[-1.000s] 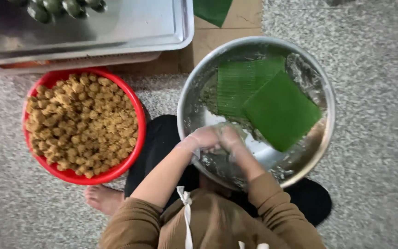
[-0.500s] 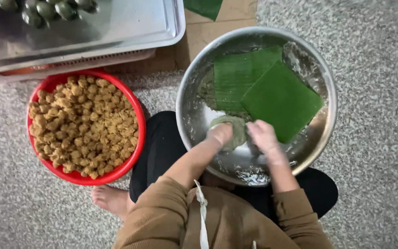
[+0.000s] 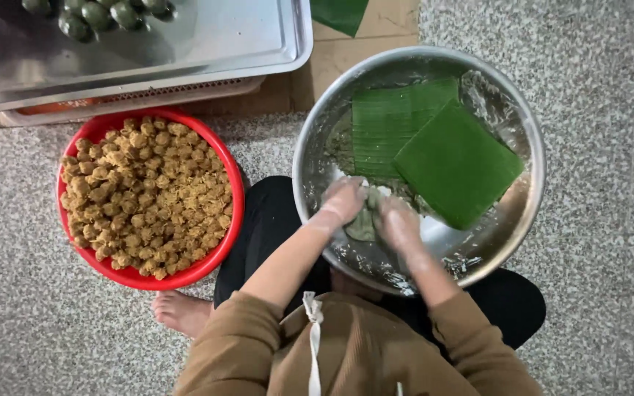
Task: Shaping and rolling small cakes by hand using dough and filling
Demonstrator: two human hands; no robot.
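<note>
1. Head view, lower centre of the frame: the left hand and the right hand sit close together inside a large steel bowl, both blurred and seemingly covered in thin clear gloves.
2. Between them lies a lump of greenish dough; the fingers of both hands curl round it from either side and press on it, so both hands are closed on the dough.
3. The dough rests low on the near-left part of the bowl's floor, just below the leaves.
4. Two squares of banana leaf lie in the bowl, right of centre; the darker one overlaps the paler, ribbed one behind it.
5. Left of the bowl, at the middle left, a red basin stands on the speckled floor, heaped with small brownish filling balls.
6. At the upper left a steel tray carries a few dark green balls near the top edge.
7. A bare foot shows below the basin; brown sleeves fill the bottom of the frame.
</note>
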